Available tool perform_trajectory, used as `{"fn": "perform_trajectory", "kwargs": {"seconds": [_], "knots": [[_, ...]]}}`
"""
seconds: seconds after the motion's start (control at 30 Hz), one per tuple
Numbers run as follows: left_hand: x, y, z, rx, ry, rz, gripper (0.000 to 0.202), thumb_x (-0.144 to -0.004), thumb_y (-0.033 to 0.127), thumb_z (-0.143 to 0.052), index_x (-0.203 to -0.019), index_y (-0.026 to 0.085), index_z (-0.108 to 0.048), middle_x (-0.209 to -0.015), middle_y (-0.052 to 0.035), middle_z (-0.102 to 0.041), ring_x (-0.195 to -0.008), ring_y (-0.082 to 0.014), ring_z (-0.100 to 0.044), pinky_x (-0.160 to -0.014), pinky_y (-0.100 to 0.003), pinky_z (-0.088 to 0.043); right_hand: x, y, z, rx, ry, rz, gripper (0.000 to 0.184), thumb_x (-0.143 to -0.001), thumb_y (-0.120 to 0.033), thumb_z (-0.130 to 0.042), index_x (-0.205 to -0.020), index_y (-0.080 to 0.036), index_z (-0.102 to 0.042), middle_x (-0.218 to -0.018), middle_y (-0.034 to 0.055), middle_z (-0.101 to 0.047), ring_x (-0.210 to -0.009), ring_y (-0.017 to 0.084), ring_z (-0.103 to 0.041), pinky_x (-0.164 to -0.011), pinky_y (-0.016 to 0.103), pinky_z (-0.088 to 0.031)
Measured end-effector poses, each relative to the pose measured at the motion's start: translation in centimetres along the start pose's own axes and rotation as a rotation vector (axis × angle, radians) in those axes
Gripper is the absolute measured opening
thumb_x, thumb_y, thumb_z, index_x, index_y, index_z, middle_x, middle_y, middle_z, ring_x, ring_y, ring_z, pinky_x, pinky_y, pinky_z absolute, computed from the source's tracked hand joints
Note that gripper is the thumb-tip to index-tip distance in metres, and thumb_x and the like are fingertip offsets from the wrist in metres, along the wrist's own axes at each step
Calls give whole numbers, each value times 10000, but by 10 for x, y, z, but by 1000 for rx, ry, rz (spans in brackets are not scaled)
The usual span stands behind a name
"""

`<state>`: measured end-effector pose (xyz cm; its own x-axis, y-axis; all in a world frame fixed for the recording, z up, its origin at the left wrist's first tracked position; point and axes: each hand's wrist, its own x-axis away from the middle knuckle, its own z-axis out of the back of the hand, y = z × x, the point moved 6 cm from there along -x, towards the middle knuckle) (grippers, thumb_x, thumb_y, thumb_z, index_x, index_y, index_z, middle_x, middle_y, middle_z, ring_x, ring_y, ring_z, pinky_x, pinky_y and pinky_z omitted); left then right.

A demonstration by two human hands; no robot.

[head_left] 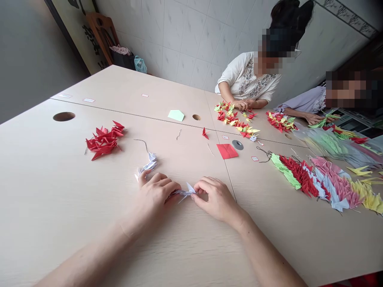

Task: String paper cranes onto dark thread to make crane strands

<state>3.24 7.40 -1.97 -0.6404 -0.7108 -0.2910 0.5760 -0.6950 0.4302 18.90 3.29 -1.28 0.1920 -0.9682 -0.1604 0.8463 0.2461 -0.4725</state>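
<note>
- Nearest, low in the frame, two bare forearms reach up over a pale wooden table, one from the lower left, one from the lower right.
- At the centre, a strand of white folded paper bridges the gap between the hands, its long axis running nearly level across the frame.
- The left hand lies palm down, fingers bent and gripping the strand's left part; the undersides of the fingers are hidden.
- The right hand pinches the strand's right end between thumb and forefinger. The strand lies left of this hand and right of the other; both touch it.
- By the right fingertips, one pointed white tip sticks up toward the top of the frame.
- Just above the left hand, nearer to it than to the right, more white folded paper slants toward the upper right. Whether it joins the strand under the hand cannot be told. A thin string curves from its top toward the upper left.
- Farther, left of centre, sits a pile of red paper birds; right of centre, a red paper sheet.
- Right of frame, bright paper strands lie side by side.
- Farthest, upper right, two people sit with their hands at coloured paper.
</note>
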Motion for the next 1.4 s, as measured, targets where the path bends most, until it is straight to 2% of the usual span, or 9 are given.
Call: {"fn": "perform_trajectory", "kwargs": {"seconds": [0.1,0.23,0.33,0.4,0.7,0.8,0.97,1.23,1.4], "knots": [[-1,3,-3,13,-15,-4,88,-903,310,-576,-866,273,-646,-793,47,-717,-860,-202,-616,-979,-489,-175,0,0,3,46,-16,14,146,-807,-157,-639,-712,-200,-537,-717,-32,-599,-701,129,-536,-695,280,-364],[1,3,0,18,-4,0,211,-880,319,-612,-1088,288,-593,-817,35,-724,-903,-219,-617,-999,-507,-165,2,1,8,44,-58,-29,95,-810,-224,-677,-830,-217,-584,-833,-16,-638,-804,163,-576,-752,313,-404],[3,0,8,-15,3,-19,316,-851,320,-644,-1154,297,-557,-923,12,-714,-968,-237,-606,-1022,-530,-148,4,0,14,-22,-46,-47,437,-763,-308,-751,-1153,-266,-558,-1127,24,-612,-1055,208,-553,-889,342,-436],[5,-2,13,-55,1,-19,305,-834,280,-650,-1128,297,-570,-1037,-13,-683,-1026,-250,-589,-1032,-543,-145,4,-3,15,-52,-64,-26,584,-731,-335,-783,-1250,-313,-517,-1236,22,-560,-1153,216,-510,-958,351,-427],[6,-9,11,-84,-61,23,91,-811,205,-595,-855,272,-639,-1000,-4,-638,-997,-225,-570,-1046,-573,-121,0,-21,-6,-140,-30,21,349,-764,-250,-741,-1074,-255,-580,-1131,38,-607,-1039,213,-552,-908,365,-445],[5,-8,10,-58,-67,20,84,-817,209,-589,-853,268,-638,-975,2,-647,-976,-214,-569,-1048,-564,-114,-1,-21,-8,-168,-46,11,333,-762,-212,-730,-1056,-246,-577,-1102,37,-621,-1011,208,-563,-895,366,-451],[5,-5,12,-22,-51,7,133,-805,234,-622,-932,273,-623,-980,-4,-666,-980,-226,-569,-1040,-551,-123,4,-5,3,-282,-208,-23,501,-747,-137,-717,-1194,-280,-543,-1157,20,-621,-1051,183,-581,-919,331,-473],[3,-3,9,11,-37,3,96,-850,205,-591,-851,288,-640,-872,29,-693,-932,-205,-594,-1040,-521,-105,1,8,3,-294,-170,-44,129,-857,-147,-613,-949,-232,-643,-937,0,-654,-890,144,-598,-824,284,-477],[2,-2,8,33,-44,6,132,-877,188,-558,-830,286,-632,-834,43,-708,-933,-202,-598,-1038,-519,-103,-1,10,0,-354,-153,-59,120,-862,-128,-599,-925,-215,-652,-902,-2,-635,-837,122,-599,-785,250,-479]]}}
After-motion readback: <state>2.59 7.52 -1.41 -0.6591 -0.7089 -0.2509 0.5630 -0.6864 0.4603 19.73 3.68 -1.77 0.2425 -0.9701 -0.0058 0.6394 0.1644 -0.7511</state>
